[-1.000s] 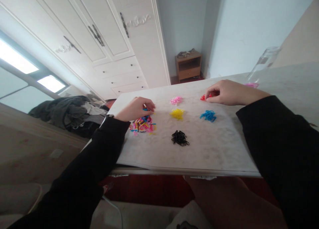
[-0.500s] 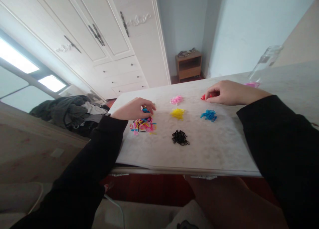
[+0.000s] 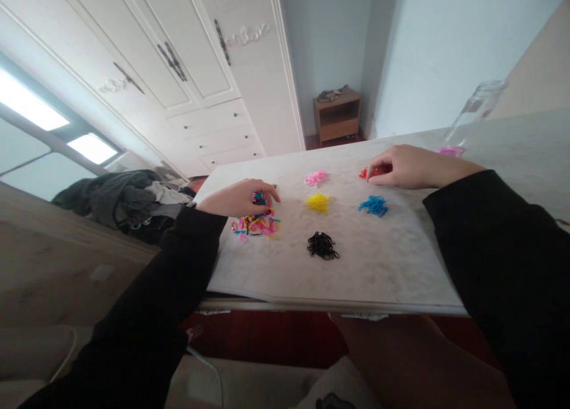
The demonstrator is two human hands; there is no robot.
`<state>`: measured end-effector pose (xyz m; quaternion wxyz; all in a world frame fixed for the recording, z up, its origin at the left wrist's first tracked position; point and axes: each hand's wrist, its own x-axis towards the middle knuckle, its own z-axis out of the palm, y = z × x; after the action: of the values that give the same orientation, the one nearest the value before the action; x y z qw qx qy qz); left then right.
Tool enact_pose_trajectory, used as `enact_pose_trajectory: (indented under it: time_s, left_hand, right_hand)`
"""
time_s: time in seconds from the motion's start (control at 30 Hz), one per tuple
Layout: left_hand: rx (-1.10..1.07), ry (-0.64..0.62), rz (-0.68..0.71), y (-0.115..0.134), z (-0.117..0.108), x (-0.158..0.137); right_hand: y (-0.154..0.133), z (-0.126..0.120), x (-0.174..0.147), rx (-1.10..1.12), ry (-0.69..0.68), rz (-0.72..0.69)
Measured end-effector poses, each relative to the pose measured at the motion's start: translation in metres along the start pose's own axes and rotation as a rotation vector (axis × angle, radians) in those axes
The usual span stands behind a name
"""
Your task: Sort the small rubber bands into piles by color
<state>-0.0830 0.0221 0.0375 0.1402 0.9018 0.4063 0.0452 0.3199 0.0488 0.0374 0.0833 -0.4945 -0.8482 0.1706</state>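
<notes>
From where I watch remotely, two bare hands in black sleeves reach over a pale table [image 3: 276, 272]. My left hand [image 3: 236, 198] arches over a mixed heap [image 3: 258, 224] of small looped bands in pink, yellow, blue and black. Its thumb and forefinger stand apart, with bands showing in the gap beneath them; the rest of the heap spreads just below those fingertips, on the side nearer the body.

My right hand [image 3: 407, 167] is curled, thumb close to the bent forefinger. I cannot tell whether those fingers pinch anything. A red pile [image 3: 363, 173] lies right at their tips, partly hidden by them.

To the right of the left fingers sits a yellow pile [image 3: 316, 203], with a pink pile [image 3: 316, 178] just beyond it. A black pile [image 3: 323, 246] lies nearer the body than either hand's fingers, between the two. A blue pile [image 3: 373, 205] rests near the right fingertips, on the body side. Beyond the right wrist is a clear glass bottle [image 3: 476, 112].
</notes>
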Motion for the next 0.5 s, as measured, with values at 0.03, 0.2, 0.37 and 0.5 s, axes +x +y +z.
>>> enact_pose_trajectory:
  time_s: [0.03, 0.2, 0.37, 0.5]
  left_hand:
    - [0.003, 0.004, 0.001, 0.0004, -0.0002, -0.0006]
    - [-0.019, 0.025, -0.012, 0.0029, -0.0018, -0.0018]
    - [-0.044, 0.042, 0.015, 0.0047, -0.003, -0.0002]
    - [-0.045, 0.051, 0.023, 0.0044, -0.0017, 0.0001]
  right_hand:
    - [0.0, 0.0, 0.0002, 0.001, -0.001, 0.0]
    - [0.0006, 0.0005, 0.001, -0.007, -0.008, -0.009]
    - [-0.001, 0.0, -0.0001, 0.008, -0.025, 0.006]
    - [0.0, 0.0004, 0.0001, 0.004, -0.027, 0.006]
